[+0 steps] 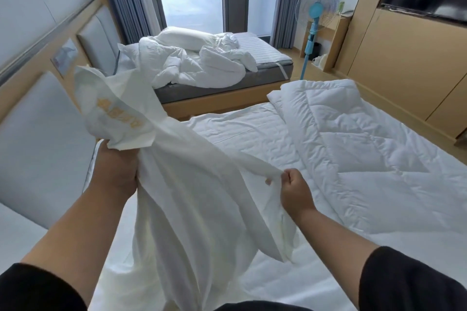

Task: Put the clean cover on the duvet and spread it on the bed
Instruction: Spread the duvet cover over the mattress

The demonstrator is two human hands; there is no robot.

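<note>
So basically the clean cover (192,184) is bunched up and held in the air over the near bed (240,134), and both hands have a grip on it: the left hand (116,171) has a fistful clamped near the gold-lettered part, while the right hand (294,189) pinches a thin edge pulled out to the side. My guess is that spreading it apart like this is a hunt for the opening or a corner, so the duvet can go in. The duvet (366,149) itself lies folded on the right half of the same bed, flat and within easy reach — handy for stuffing later. Hard to say where the opening of the cover actually is, the folds hide it, and its lower end drops out of frame at the bottom. The lettering is too blurry to read. Left fingers are mostly buried in cloth — only the back of the hand shows.
</note>
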